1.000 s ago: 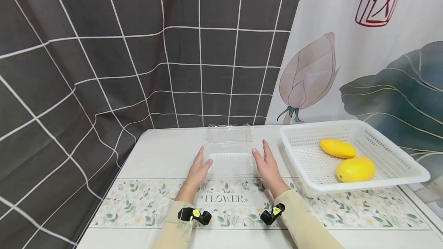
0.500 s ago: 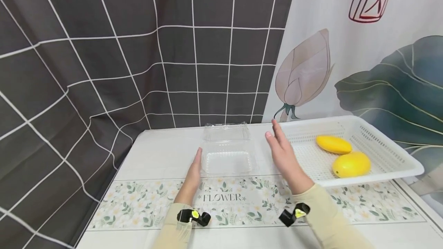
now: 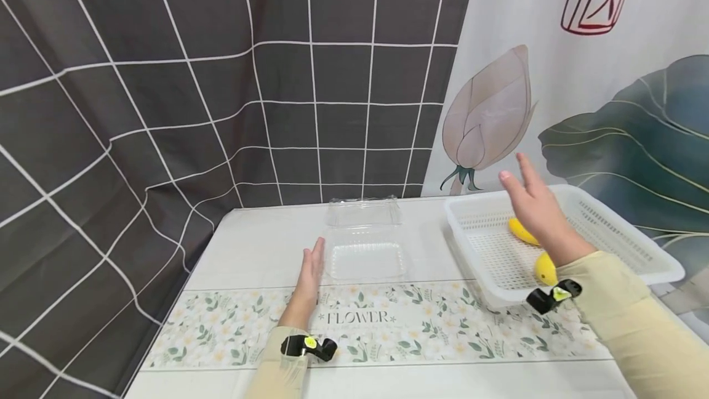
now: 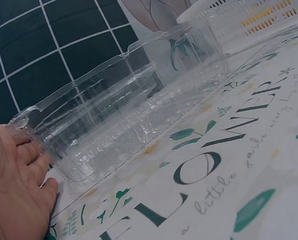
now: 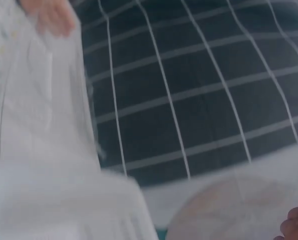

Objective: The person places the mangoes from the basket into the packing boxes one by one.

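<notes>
A clear plastic clamshell box (image 3: 365, 260) lies on the table with its lid folded back. My left hand (image 3: 310, 273) is beside its left edge, fingers stretched; in the left wrist view the fingers (image 4: 31, 155) appear to touch the box's side wall. My right hand (image 3: 540, 214) hovers over the white basket (image 3: 482, 294), fingers extended, holding nothing. Below it in the basket are an elongated yellow fruit (image 3: 520, 231) and a rounder yellow fruit (image 3: 545, 268), both partly hidden by the right hand and wrist. In the blurred right wrist view, only fingertips (image 5: 295, 222) show.
A floral strip with the word FLOWER (image 3: 357, 318) runs across the white table (image 3: 266, 239). Behind stand a dark grid curtain (image 3: 343, 79) and a white curtain with a printed flower bud (image 3: 490, 109). The basket's raised rim lies right of the box.
My right hand has left the box's right side and travelled right and up, over the basket. My left hand has stayed by the box's left edge, its thumb drawing closer to the fingers.
</notes>
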`<act>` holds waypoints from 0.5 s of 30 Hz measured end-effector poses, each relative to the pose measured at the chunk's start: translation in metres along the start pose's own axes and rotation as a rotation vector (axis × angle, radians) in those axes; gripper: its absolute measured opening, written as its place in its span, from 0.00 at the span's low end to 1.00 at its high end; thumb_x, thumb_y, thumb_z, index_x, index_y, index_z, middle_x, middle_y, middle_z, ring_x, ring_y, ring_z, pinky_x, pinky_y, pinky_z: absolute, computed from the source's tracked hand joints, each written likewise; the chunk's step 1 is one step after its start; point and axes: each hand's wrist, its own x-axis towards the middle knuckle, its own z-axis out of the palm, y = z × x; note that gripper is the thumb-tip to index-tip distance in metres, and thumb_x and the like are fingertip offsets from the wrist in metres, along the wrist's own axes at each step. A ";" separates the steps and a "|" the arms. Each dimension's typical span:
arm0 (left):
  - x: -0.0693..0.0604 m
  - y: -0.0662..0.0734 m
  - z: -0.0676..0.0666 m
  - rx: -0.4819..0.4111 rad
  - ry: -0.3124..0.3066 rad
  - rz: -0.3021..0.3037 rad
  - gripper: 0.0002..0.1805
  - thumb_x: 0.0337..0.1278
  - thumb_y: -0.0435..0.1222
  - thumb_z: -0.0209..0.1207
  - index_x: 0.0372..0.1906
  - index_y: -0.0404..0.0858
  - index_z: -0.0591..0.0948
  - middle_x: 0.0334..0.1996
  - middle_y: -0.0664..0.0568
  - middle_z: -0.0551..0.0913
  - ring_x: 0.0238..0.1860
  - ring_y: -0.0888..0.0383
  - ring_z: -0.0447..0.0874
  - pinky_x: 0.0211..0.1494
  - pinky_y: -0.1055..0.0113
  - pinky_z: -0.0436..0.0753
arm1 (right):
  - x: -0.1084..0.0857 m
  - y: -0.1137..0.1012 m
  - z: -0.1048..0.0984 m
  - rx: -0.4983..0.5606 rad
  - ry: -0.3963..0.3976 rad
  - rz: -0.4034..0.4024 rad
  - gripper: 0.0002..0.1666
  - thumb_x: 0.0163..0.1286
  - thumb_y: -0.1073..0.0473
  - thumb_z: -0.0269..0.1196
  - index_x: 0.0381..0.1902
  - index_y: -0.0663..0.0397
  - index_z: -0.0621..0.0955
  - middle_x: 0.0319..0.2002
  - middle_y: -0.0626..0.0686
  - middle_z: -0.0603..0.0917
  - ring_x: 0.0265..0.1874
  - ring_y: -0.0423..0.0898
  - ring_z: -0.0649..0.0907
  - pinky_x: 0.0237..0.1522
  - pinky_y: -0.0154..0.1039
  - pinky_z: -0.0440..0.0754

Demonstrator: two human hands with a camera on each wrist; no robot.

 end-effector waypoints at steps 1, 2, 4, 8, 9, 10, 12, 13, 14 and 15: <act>0.000 0.000 0.000 0.002 -0.003 0.004 0.45 0.71 0.64 0.12 0.83 0.43 0.43 0.83 0.52 0.40 0.82 0.50 0.36 0.82 0.51 0.40 | 0.002 0.005 -0.005 -0.019 0.001 0.018 0.45 0.82 0.35 0.37 0.82 0.47 0.35 0.81 0.63 0.35 0.77 0.71 0.40 0.72 0.74 0.38; 0.001 0.000 0.000 0.005 -0.005 0.004 0.45 0.71 0.64 0.12 0.83 0.43 0.43 0.83 0.52 0.40 0.82 0.51 0.36 0.82 0.51 0.41 | 0.005 0.011 -0.009 -0.034 0.003 0.029 0.45 0.82 0.34 0.37 0.82 0.48 0.35 0.81 0.63 0.34 0.77 0.71 0.40 0.72 0.74 0.38; 0.001 -0.001 0.000 0.011 -0.009 0.005 0.45 0.70 0.64 0.12 0.83 0.43 0.43 0.83 0.52 0.40 0.82 0.51 0.36 0.82 0.51 0.40 | 0.009 0.021 -0.018 -0.059 0.003 0.049 0.46 0.82 0.34 0.37 0.82 0.50 0.34 0.80 0.65 0.33 0.77 0.72 0.39 0.70 0.76 0.37; 0.000 -0.001 0.000 0.022 -0.013 0.002 0.44 0.71 0.63 0.12 0.83 0.43 0.43 0.83 0.53 0.40 0.82 0.52 0.35 0.82 0.50 0.40 | 0.017 0.038 -0.030 -0.104 -0.020 0.094 0.49 0.81 0.32 0.37 0.81 0.55 0.33 0.79 0.67 0.32 0.76 0.74 0.38 0.69 0.78 0.38; 0.000 -0.001 0.000 0.021 -0.014 0.002 0.44 0.71 0.63 0.11 0.83 0.43 0.43 0.83 0.52 0.40 0.82 0.51 0.35 0.82 0.50 0.40 | 0.019 0.041 -0.033 -0.116 -0.027 0.104 0.51 0.80 0.31 0.38 0.80 0.55 0.32 0.79 0.68 0.32 0.76 0.74 0.38 0.68 0.78 0.39; -0.001 -0.001 0.000 0.021 -0.015 0.004 0.44 0.71 0.63 0.11 0.83 0.43 0.43 0.83 0.52 0.40 0.82 0.51 0.35 0.82 0.50 0.40 | 0.021 0.044 -0.036 -0.130 -0.035 0.111 0.52 0.80 0.31 0.38 0.80 0.56 0.32 0.79 0.68 0.31 0.75 0.74 0.38 0.67 0.79 0.39; -0.001 0.000 0.000 0.022 -0.014 0.009 0.44 0.71 0.62 0.11 0.83 0.42 0.43 0.83 0.52 0.40 0.82 0.51 0.35 0.82 0.50 0.39 | 0.025 0.050 -0.041 -0.169 -0.052 0.119 0.54 0.79 0.30 0.40 0.80 0.59 0.33 0.78 0.68 0.30 0.75 0.75 0.38 0.66 0.80 0.40; -0.001 0.000 0.000 0.022 -0.011 0.009 0.44 0.71 0.62 0.11 0.83 0.43 0.43 0.83 0.52 0.40 0.82 0.51 0.35 0.82 0.50 0.40 | 0.027 0.053 -0.043 -0.190 -0.063 0.121 0.55 0.78 0.29 0.40 0.80 0.60 0.33 0.78 0.68 0.30 0.75 0.75 0.38 0.66 0.80 0.40; -0.001 0.000 0.000 0.022 -0.009 0.010 0.44 0.71 0.62 0.11 0.83 0.42 0.44 0.83 0.53 0.41 0.82 0.52 0.35 0.82 0.50 0.40 | 0.029 0.057 -0.046 -0.210 -0.079 0.118 0.55 0.78 0.29 0.41 0.80 0.61 0.33 0.78 0.69 0.29 0.75 0.76 0.38 0.66 0.81 0.40; -0.001 0.000 0.000 0.019 -0.007 0.009 0.44 0.71 0.62 0.11 0.83 0.43 0.44 0.83 0.53 0.41 0.82 0.52 0.36 0.82 0.50 0.40 | 0.031 0.060 -0.048 -0.228 -0.098 0.117 0.56 0.78 0.29 0.42 0.79 0.63 0.34 0.78 0.70 0.29 0.74 0.77 0.39 0.65 0.81 0.41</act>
